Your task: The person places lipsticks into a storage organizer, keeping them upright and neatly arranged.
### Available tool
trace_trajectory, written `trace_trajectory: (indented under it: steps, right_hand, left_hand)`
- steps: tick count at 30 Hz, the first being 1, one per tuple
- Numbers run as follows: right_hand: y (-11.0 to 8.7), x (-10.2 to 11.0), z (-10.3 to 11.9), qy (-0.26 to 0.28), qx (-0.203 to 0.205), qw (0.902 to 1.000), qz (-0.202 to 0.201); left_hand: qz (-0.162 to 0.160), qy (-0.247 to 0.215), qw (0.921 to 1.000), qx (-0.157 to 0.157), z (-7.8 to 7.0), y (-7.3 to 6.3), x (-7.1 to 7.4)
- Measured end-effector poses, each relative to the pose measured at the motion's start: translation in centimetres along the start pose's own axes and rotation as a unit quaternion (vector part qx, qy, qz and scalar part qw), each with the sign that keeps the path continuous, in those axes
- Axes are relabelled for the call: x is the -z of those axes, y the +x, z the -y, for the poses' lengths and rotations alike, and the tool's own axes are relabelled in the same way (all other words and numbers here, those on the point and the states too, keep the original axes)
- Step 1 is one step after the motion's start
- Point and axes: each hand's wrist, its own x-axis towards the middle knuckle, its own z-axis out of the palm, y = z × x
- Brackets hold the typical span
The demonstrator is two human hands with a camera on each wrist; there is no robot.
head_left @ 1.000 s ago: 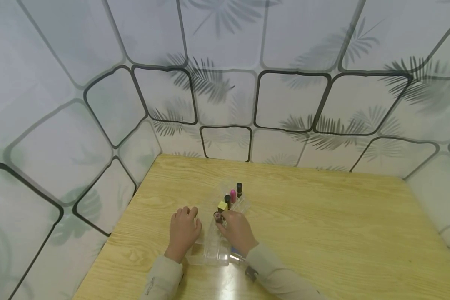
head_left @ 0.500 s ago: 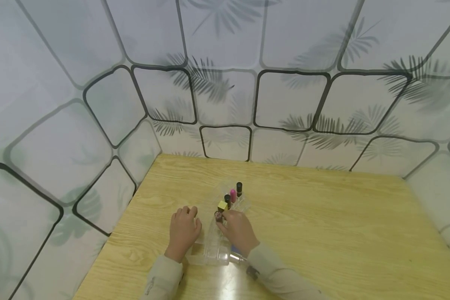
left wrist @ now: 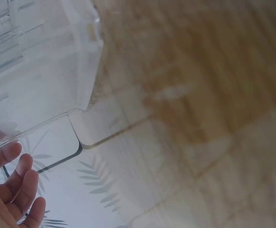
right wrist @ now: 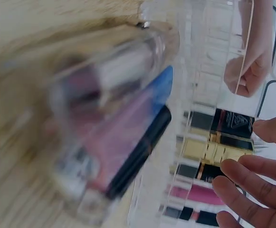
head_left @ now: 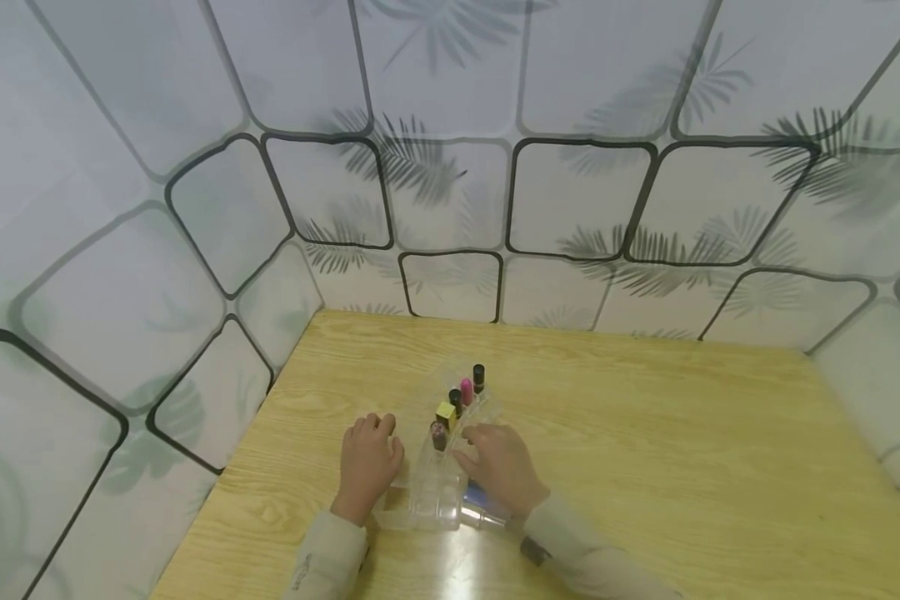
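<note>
Lipstick organizer, clear, sits on yellow wood-grain table, leaf-patterned walls behind and left; left hand beside it, fingers loosely bent; right hand, fingers relaxed, near dark tube.

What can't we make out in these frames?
Head view: right end of the blue tube, covered by the right hand.
Head view: print on the nearest dark lipstick, too small.
Left wrist view: rest of the left hand, cut off by the left edge.
Right wrist view: any lettering on the clear tube, blurred.
</note>
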Motion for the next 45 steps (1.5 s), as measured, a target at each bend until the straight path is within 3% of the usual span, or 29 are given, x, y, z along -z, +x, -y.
trace_trajectory:
  steps: [5, 14, 21, 29, 37, 45]
  right_hand:
    - [-1.2, 0.8, -1.5, -0.026, 0.008, 0.9996, 0.011]
    - [-2.9, 1.4, -3.1, -0.010, 0.020, 0.9954, 0.093]
    - [-3.6, 1.7, -3.2, -0.009, 0.030, 0.9859, 0.164]
    - [-3.8, 0.8, -3.9, -0.019, 0.046, 0.9841, 0.171]
    - [-3.7, 0.7, -4.1, -0.013, 0.032, 0.9862, 0.162]
    - [-3.2, 0.7, -3.9, -0.004, 0.005, 0.9821, 0.188]
  left_hand:
    - [-0.003, 0.002, 1.0000, 0.000, 0.0, 0.0, -0.1]
    - [-0.003, 0.004, 1.0000, 0.004, 0.0, 0.1, 0.0]
    - [0.002, 0.004, 1.0000, 0.007, 0.0, 0.1, 0.0]
    - [0.004, -0.004, 1.0000, 0.008, -0.1, 0.1, -0.1]
    - [-0.004, -0.005, 1.0000, 0.004, -0.1, 0.1, 0.0]
    - [-0.006, -0.005, 1.0000, 0.001, 0.0, 0.1, -0.2]
